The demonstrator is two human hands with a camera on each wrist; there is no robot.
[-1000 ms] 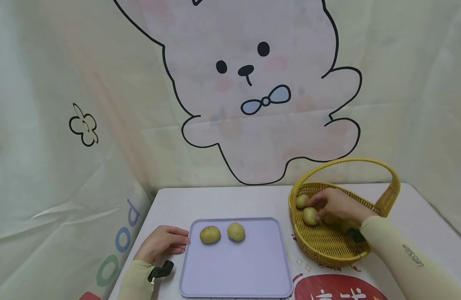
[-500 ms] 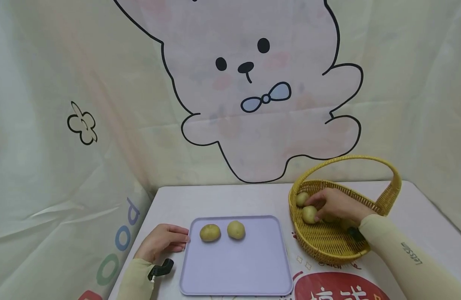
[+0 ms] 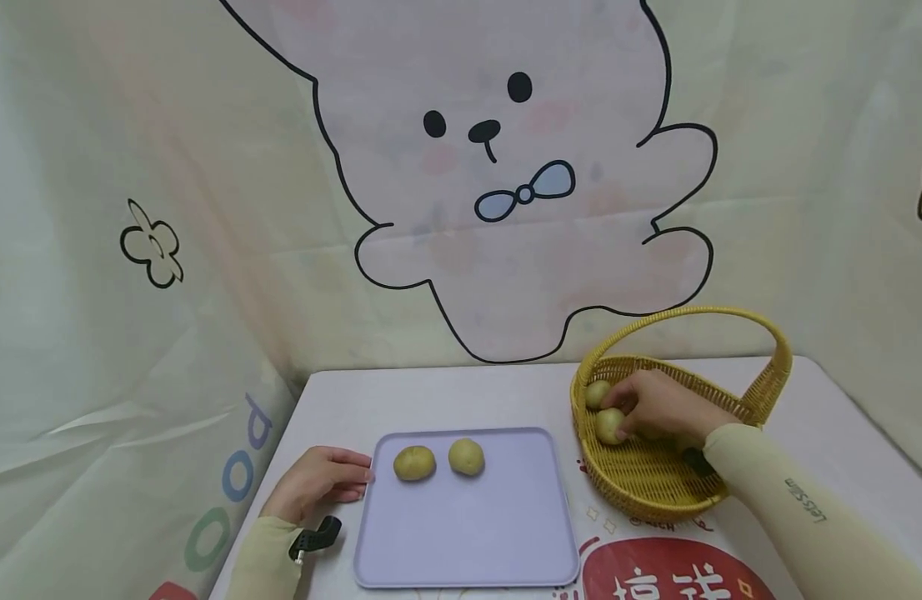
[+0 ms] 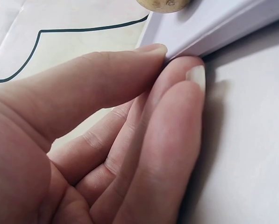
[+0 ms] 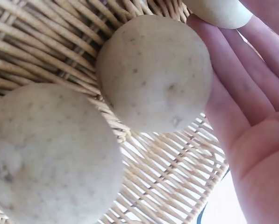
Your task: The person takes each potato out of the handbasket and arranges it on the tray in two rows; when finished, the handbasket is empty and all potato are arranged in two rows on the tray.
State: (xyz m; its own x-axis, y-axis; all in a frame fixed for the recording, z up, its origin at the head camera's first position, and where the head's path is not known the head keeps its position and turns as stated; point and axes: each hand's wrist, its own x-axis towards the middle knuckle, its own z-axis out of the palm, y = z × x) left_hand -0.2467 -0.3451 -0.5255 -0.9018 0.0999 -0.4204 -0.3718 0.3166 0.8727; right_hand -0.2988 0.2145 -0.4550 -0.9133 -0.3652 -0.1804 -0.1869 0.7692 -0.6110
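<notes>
My right hand (image 3: 648,404) reaches into a yellow wicker basket (image 3: 656,500), pinching a potato (image 3: 609,427) between thumb and fingers. That potato (image 5: 221,11) is partly cut off at the top of the right wrist view. Two more potatoes, a nearer one (image 5: 55,156) and a farther one (image 5: 153,74), lie under the palm on the wicker. Another potato (image 3: 598,394) rests at the basket's far left. My left hand (image 3: 318,483) lies beside a lilac tray (image 3: 461,542), its fairly straight fingertips touching the rim. An oval potato (image 3: 413,463) and a rounder potato (image 3: 466,457) sit on the tray.
The basket's tall handle (image 3: 686,312) arches over its far side. A white table (image 3: 431,400) with a red printed patch (image 3: 671,575) carries everything. A cloth backdrop with a cartoon bear (image 3: 498,250) hangs behind it.
The whole head view has shifted slightly. My right hand's fingers have come closer round the potato in the basket; my left hand stays at the tray's edge.
</notes>
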